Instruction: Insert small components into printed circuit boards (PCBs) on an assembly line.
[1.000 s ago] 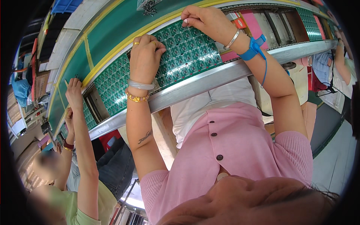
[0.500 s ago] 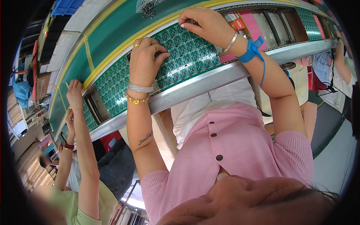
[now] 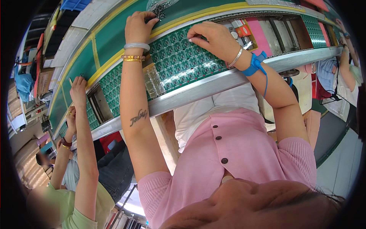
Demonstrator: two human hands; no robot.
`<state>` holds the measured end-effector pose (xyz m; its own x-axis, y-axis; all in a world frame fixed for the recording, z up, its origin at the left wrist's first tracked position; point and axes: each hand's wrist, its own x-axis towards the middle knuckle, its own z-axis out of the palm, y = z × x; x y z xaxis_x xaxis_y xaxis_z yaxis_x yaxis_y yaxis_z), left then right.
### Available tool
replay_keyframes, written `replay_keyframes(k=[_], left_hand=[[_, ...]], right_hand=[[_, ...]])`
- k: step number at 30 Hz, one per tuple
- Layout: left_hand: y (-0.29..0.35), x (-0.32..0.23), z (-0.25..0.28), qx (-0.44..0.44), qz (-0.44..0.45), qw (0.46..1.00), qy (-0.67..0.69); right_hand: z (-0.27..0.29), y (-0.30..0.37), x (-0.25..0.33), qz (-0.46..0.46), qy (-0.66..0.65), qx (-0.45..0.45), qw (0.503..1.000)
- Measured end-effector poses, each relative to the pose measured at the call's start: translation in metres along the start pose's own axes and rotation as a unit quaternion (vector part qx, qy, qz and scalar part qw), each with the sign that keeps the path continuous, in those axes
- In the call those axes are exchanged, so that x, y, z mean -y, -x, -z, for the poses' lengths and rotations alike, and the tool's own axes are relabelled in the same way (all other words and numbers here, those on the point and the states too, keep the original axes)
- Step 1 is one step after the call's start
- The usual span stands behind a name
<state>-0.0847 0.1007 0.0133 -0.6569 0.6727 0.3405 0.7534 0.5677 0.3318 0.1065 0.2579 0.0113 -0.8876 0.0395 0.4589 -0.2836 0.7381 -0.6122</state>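
Note:
My left hand [image 3: 138,28] is at the near edge of a heap of small dark metal-legged parts [image 3: 161,12], thumb and fingertips drawn together there. Whatever those fingers pinch is too small to name. Over the green circuit board panel [image 3: 179,57], my right hand [image 3: 213,38] is closed in a pinch. A tiny pale spot shows at its fingertips, and I cannot make out whether it is a part or a nail. The panel lies flat, made of several repeated small boards. A blue wrist strap [image 3: 253,65] with a cord circles my right wrist.
A metal rail [image 3: 198,84] runs along the near side of the line. Another green panel [image 3: 114,93] lies left of my left forearm. Small boxes [image 3: 241,28] and a pink sheet [image 3: 259,36] sit to the right. A co-worker's hand [image 3: 78,89] works further left.
My left hand has moved from above the circuit board panel up to the heap of parts, uncovering the panel's left side. My right hand has shifted slightly right and nearer, still pinched.

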Motion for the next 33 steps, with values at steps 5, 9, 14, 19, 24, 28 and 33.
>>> replay_keyframes(k=[5, 9, 14, 19, 24, 28, 33], left_hand=[[0.006, 0.001, -0.005, 0.013, 0.034, 0.998, 0.047], [0.01, 0.0, -0.002, -0.002, 0.021, 1.0, 0.019], [0.01, -0.005, 0.005, -0.006, 0.092, 0.991, 0.098], [0.019, -0.01, 0.015, -0.02, 0.1, 0.982, 0.16], [0.035, -0.014, 0.023, -0.001, 0.117, 0.971, 0.207], [0.044, -0.019, 0.027, -0.001, 0.109, 0.969, 0.223], [0.05, -0.017, 0.028, -0.002, 0.075, 0.967, 0.246]], right_hand=[[0.003, 0.0, 0.0, -0.015, 0.019, -0.004, 1.0], [0.001, -0.002, -0.006, 0.02, 0.049, -0.015, 0.998], [-0.003, -0.001, -0.015, 0.036, 0.086, -0.027, 0.995], [-0.005, 0.002, -0.013, 0.028, 0.115, -0.004, 0.993], [-0.005, 0.002, -0.013, 0.025, 0.116, 0.018, 0.993], [-0.001, 0.004, -0.012, 0.033, 0.123, 0.032, 0.991], [-0.002, 0.002, -0.014, 0.033, 0.119, 0.041, 0.991]])
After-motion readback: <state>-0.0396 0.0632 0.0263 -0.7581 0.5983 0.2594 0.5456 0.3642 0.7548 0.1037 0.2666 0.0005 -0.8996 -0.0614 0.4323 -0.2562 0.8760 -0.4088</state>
